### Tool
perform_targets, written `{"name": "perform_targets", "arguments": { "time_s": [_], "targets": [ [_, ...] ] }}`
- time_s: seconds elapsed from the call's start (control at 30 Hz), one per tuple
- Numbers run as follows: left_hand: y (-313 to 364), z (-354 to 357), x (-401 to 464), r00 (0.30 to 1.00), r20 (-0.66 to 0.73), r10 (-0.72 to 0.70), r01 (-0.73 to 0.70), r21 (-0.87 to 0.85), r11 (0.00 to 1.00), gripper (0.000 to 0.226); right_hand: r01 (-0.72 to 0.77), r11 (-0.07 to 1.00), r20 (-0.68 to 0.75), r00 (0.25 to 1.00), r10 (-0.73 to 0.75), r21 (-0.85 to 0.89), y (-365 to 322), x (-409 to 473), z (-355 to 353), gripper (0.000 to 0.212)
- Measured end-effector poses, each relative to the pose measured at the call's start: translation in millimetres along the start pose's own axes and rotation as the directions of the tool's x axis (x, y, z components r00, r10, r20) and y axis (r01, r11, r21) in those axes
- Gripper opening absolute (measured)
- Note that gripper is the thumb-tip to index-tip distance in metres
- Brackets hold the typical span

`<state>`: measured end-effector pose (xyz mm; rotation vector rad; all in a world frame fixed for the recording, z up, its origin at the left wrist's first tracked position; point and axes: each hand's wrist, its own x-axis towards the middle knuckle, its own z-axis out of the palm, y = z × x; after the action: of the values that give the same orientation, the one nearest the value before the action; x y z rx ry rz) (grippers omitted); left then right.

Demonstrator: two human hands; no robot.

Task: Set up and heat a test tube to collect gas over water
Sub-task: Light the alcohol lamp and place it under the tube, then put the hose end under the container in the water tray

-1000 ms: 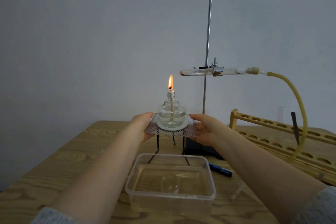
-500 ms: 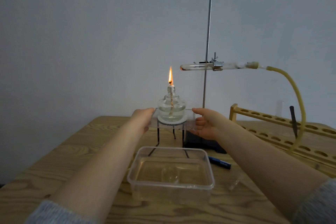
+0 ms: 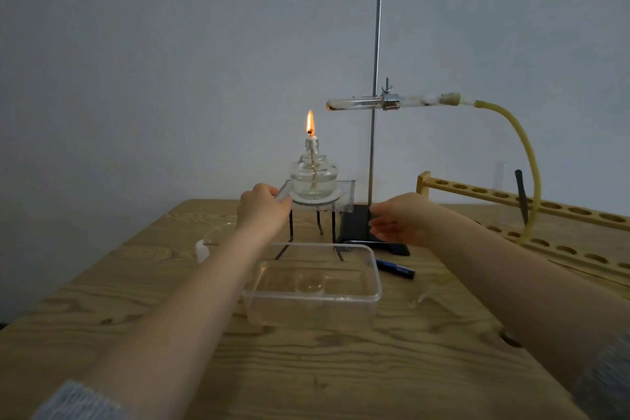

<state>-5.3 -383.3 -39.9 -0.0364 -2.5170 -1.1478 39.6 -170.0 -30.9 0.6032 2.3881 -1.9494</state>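
Note:
A lit glass alcohol lamp (image 3: 313, 179) stands on a wire gauze (image 3: 344, 203) on a dark tripod (image 3: 291, 227). Up to its right a test tube (image 3: 354, 103) lies horizontal in a clamp (image 3: 391, 102) on the retort stand (image 3: 375, 112); the flame sits left of and below the tube's closed end. A yellow rubber hose (image 3: 525, 153) runs from the tube's stopper down to the right. My left hand (image 3: 260, 208) pinches the gauze's left edge. My right hand (image 3: 400, 220) hovers open, off the gauze, in front of the stand's base. A clear water tub (image 3: 312, 293) sits in front.
A wooden test tube rack (image 3: 511, 211) stretches along the right with a dark tool (image 3: 521, 194) standing in it. A blue pen (image 3: 395, 269) lies beside the tub. A small white object (image 3: 202, 249) and a clear glass piece (image 3: 421, 298) rest on the wooden table (image 3: 324, 368).
My right hand has let go of the gauze's right edge and pulled away to the right. The left hand stays on the left edge. The head view has drawn back a little.

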Motion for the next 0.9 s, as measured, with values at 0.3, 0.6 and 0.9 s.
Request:
{"name": "perform_targets", "arguments": {
  "time_s": [0.3, 0.6, 0.9],
  "targets": [
    [-1, 2, -21, 0.991, -0.037, 0.129, -0.124, 0.125, 0.984, 0.034, 0.131, 0.631, 0.027, 0.985, -0.172, -0.765, 38, -9, -26, 0.023],
    [-6, 7, -42, 0.94, 0.294, 0.171, -0.197, 0.06, 0.979, 0.023, 0.124, 0.097, 0.111, 0.986, -0.127, -0.988, 77, -1, -31, 0.027],
    [-8, 3, -54, 0.862, 0.479, 0.166, -0.239, 0.094, 0.967, 0.024, 0.147, -0.147, 0.164, 0.98, -0.112, -0.978, 86, 9, -29, 0.033]
  ]
}}
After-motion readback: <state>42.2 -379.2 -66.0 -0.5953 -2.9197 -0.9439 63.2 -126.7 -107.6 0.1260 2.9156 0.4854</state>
